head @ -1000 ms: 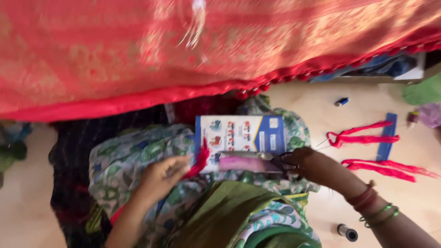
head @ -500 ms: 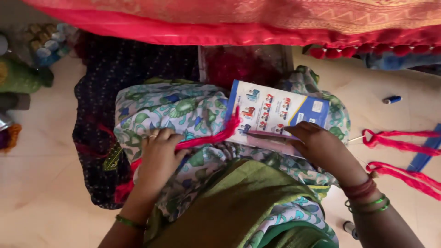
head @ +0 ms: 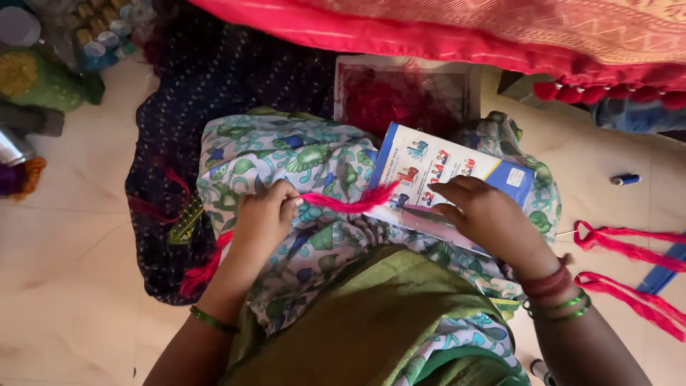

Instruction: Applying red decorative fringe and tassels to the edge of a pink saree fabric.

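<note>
Head view: left hand (head: 261,218) on the lap, fingers (head: 286,207) pinched shut on a pink thread bundle (head: 350,200) stretching right across the patterned cloth (head: 286,157). Right hand (head: 486,214) pressing a purple strip (head: 429,221) onto the blue-and-white card (head: 443,168), fingers together on it. More pink tassels (head: 629,246) on the floor (head: 71,271) to the right, small blue spool (head: 625,179) near them. Red fabric (head: 429,32) overhead, dark cloth (head: 236,86) below it.
</note>
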